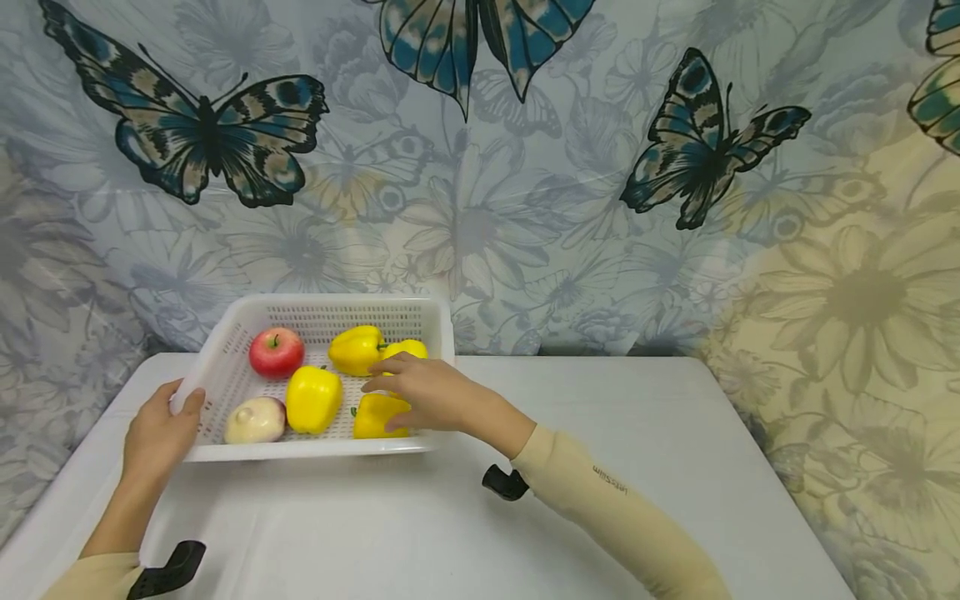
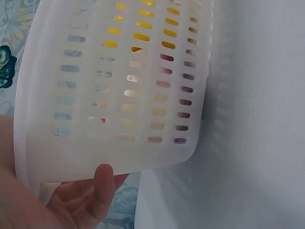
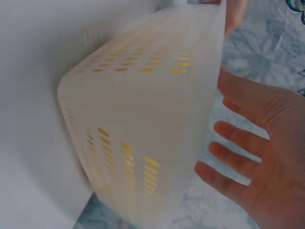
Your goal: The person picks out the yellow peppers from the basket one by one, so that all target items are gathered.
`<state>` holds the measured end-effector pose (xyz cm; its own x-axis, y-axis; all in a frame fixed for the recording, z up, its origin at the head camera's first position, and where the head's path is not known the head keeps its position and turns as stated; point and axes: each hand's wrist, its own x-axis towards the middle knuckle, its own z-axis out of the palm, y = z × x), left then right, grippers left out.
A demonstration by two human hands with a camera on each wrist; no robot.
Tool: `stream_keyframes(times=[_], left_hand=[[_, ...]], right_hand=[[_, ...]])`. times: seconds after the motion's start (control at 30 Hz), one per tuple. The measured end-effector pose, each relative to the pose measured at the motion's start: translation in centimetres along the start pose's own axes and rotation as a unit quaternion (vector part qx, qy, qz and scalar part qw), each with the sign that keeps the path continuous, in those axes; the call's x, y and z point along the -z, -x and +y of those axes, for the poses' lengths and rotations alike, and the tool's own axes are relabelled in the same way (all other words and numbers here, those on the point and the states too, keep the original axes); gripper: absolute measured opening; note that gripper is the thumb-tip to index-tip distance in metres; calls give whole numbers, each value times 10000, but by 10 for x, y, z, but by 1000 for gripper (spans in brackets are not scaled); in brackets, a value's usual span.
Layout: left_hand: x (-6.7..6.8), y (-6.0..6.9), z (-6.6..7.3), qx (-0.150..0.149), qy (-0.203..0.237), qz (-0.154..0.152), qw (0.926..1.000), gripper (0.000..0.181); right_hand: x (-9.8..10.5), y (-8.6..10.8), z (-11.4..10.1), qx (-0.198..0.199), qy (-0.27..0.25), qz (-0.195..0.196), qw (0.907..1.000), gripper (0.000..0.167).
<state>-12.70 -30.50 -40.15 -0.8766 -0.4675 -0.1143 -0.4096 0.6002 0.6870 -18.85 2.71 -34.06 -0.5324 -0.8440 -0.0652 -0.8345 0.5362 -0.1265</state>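
A white perforated plastic basket [image 1: 315, 450] stands at the left of the table. My left hand [image 1: 160, 433] holds its left rim; in the left wrist view the thumb [image 2: 103, 191] shows by the rim. Over the basket's right end hovers my right hand [image 1: 431, 396], fingers spread and fairly straight. Beneath and beside that hand lie yellow bell peppers: one at the front [image 1: 371, 417], one behind [image 1: 355, 350], and a third, partly covered [image 1: 405, 348]. Another yellow pepper [image 1: 313, 400] sits mid-basket, between a red apple [image 1: 276, 353] and a pale, purple-sided onion-like vegetable [image 1: 255, 420].
The white table [image 1: 600, 400] extends right of the basket and in front of it. Behind it hangs a floral backdrop with butterflies [image 1: 210, 137]. A black strap piece [image 1: 505, 482] is at the right wrist, another [image 1: 168, 571] at the left.
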Motion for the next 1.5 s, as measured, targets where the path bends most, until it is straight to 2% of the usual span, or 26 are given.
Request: stream_keyframes(times=[0.2, 0.37, 0.43, 0.57, 0.7, 0.87, 0.97, 1.1, 1.27, 1.4, 1.5], left_hand=[[-3, 0, 2, -1, -22, 84, 10000, 62], [-1, 3, 1, 18, -95, 118, 9999, 63], [0, 3, 1, -7, -104, 115, 9999, 63], [0, 3, 1, -37, -109, 104, 9999, 63], [0, 2, 0, -38, -124, 131, 9998, 63], [-2, 2, 0, -19, -103, 173, 9998, 62], [-2, 2, 0, -16, -87, 192, 9998, 62], [-2, 3, 0, -33, -68, 191, 9998, 62], [-2, 3, 0, -120, -84, 180, 9997, 62], [-1, 3, -1, -129, -86, 168, 9997, 63], [-1, 3, -2, -96, -66, 153, 9998, 63]], right_hand=[[-6, -12, -6, 8, -22, -274, 9996, 48], [-16, -27, -14, 1, 226, -503, 9985, 35], [-19, -32, -16, -46, 273, -556, 9981, 38], [-23, -43, -18, -180, 400, -728, 9964, 56], [-22, -56, -18, -336, 418, -1082, 9927, 68], [-20, -67, -14, -639, -10, -1577, 9854, 72], [-19, -69, -11, -937, -374, -1833, 9779, 72], [-18, -70, -11, -1160, -583, -2021, 9707, 69], [-19, -71, -14, -1122, -186, -1935, 9745, 67], [-25, -71, -19, -967, 535, -1810, 9772, 59], [-31, -71, -22, -806, 1237, -1668, 9749, 48]])
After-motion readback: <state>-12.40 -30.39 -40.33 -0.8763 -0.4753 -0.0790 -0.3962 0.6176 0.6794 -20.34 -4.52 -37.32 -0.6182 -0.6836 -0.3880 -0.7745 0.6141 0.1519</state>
